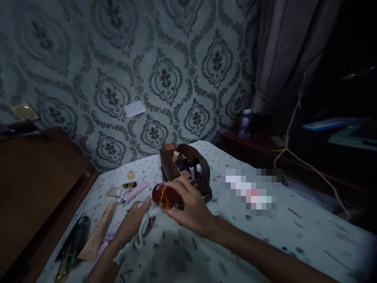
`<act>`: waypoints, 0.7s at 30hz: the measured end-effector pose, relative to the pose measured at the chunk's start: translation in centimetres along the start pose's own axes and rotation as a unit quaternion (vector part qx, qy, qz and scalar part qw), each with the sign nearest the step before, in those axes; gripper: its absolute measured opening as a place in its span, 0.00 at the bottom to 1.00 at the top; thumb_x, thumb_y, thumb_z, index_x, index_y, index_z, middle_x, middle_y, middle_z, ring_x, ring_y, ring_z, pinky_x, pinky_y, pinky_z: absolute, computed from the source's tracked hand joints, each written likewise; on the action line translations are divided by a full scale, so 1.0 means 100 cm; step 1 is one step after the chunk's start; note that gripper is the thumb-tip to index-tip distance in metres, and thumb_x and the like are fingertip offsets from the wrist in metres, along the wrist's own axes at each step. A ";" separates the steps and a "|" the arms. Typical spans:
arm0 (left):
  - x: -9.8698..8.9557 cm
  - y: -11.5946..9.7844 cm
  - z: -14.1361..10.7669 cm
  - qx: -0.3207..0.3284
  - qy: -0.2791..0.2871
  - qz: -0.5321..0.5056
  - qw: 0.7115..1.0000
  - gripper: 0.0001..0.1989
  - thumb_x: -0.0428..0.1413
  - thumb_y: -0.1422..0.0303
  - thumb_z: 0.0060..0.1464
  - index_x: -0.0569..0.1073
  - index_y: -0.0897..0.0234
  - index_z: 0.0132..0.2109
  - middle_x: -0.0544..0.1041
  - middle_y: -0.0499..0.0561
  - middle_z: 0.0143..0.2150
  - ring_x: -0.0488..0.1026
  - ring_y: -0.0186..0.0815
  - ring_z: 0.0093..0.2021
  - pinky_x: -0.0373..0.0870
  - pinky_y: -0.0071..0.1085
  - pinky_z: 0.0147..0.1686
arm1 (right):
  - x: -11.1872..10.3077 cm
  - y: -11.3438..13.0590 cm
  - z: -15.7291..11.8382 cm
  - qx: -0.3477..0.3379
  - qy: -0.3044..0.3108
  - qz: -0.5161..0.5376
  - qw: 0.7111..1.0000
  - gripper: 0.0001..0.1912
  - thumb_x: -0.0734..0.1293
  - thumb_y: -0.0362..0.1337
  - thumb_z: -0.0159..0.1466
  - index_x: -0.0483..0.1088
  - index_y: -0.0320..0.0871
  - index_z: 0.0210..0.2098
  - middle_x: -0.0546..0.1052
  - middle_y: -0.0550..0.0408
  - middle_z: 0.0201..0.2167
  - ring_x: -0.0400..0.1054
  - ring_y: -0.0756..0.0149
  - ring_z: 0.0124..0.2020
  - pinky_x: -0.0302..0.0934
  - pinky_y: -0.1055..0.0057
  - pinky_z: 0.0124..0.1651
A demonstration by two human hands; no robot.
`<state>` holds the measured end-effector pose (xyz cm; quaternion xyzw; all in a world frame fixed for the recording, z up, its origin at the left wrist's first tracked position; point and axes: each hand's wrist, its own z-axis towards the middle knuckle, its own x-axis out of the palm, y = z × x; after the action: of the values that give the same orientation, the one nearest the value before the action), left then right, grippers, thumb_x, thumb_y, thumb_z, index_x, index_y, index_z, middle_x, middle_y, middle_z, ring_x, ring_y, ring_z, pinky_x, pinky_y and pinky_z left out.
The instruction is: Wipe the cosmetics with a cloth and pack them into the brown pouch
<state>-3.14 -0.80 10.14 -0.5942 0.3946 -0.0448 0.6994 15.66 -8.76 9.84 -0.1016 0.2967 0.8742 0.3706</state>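
Right hand (pixel 194 208) grips amber bottle (pixel 165 196); left hand (pixel 134 222) clutches white cloth (pixel 141 232). Brown pouch (pixel 203 173) open, cosmetics inside.

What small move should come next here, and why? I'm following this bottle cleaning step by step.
Probably bring the cloth in the left hand up against the amber bottle. The right hand holds the bottle on its side just above the bed, its gold end toward the cloth, which sits just short of it.
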 end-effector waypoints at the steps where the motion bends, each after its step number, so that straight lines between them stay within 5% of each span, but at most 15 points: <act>1: -0.005 -0.016 0.011 0.005 -0.013 0.003 1.000 0.31 0.42 0.41 0.58 0.66 0.60 0.20 0.65 0.46 0.14 0.62 0.34 0.15 0.63 0.32 0.18 | -0.013 -0.006 0.008 0.014 -0.017 -0.004 1.000 0.24 0.71 0.37 0.57 0.66 0.49 0.52 0.72 0.48 0.42 0.72 0.52 0.43 0.71 0.59 0.43; 4: -0.021 -0.063 0.060 0.143 -0.069 0.059 0.986 0.22 0.50 0.51 0.58 0.69 0.62 0.25 0.74 0.48 0.24 0.70 0.36 0.27 0.69 0.32 0.31 | -0.048 -0.030 0.033 0.078 -0.063 -0.031 0.994 0.23 0.73 0.39 0.55 0.69 0.47 0.50 0.74 0.50 0.41 0.72 0.55 0.42 0.70 0.61 0.42; 6: -0.027 -0.086 0.102 0.257 -0.060 0.146 0.953 0.16 0.51 0.58 0.58 0.74 0.63 0.30 0.79 0.52 0.32 0.74 0.41 0.36 0.70 0.34 0.41 | -0.068 -0.051 0.047 0.107 -0.089 -0.035 0.990 0.22 0.73 0.39 0.55 0.71 0.45 0.48 0.74 0.50 0.40 0.71 0.57 0.40 0.69 0.64 0.39; 8: -0.027 -0.100 0.145 0.298 -0.043 0.236 0.924 0.13 0.50 0.64 0.58 0.78 0.64 0.41 0.81 0.55 0.43 0.75 0.43 0.46 0.67 0.37 0.50 | -0.083 -0.074 0.058 0.127 -0.108 -0.043 0.985 0.21 0.73 0.41 0.54 0.72 0.43 0.47 0.75 0.51 0.39 0.71 0.59 0.39 0.68 0.66 0.37; 14: -0.002 -0.115 0.241 0.268 0.082 0.446 0.850 0.16 0.51 0.72 0.57 0.78 0.61 0.49 0.81 0.52 0.47 0.75 0.40 0.47 0.67 0.33 0.49 | -0.098 -0.127 0.076 0.173 -0.116 -0.080 0.975 0.25 0.76 0.41 0.51 0.74 0.41 0.46 0.77 0.51 0.39 0.72 0.59 0.37 0.67 0.63 0.40; 17: 0.013 -0.116 0.260 0.246 0.155 0.497 0.818 0.15 0.55 0.69 0.56 0.78 0.61 0.50 0.82 0.52 0.42 0.76 0.39 0.42 0.67 0.28 0.42 | -0.097 -0.139 0.081 0.185 -0.090 -0.085 0.975 0.25 0.76 0.41 0.51 0.74 0.40 0.47 0.77 0.51 0.39 0.71 0.60 0.37 0.66 0.65 0.41; 21: 0.025 -0.115 0.267 0.236 0.163 0.549 0.785 0.12 0.57 0.68 0.56 0.79 0.61 0.47 0.81 0.52 0.36 0.75 0.40 0.35 0.64 0.28 0.35 | -0.090 -0.151 0.086 0.171 -0.036 -0.101 0.979 0.18 0.75 0.40 0.53 0.76 0.41 0.42 0.76 0.54 0.35 0.70 0.62 0.36 0.62 0.68 0.38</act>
<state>19.41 15.78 18.35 -0.0778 0.7393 0.1593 0.6496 33.03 -0.69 13.61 -0.0345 0.4164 0.7717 0.4795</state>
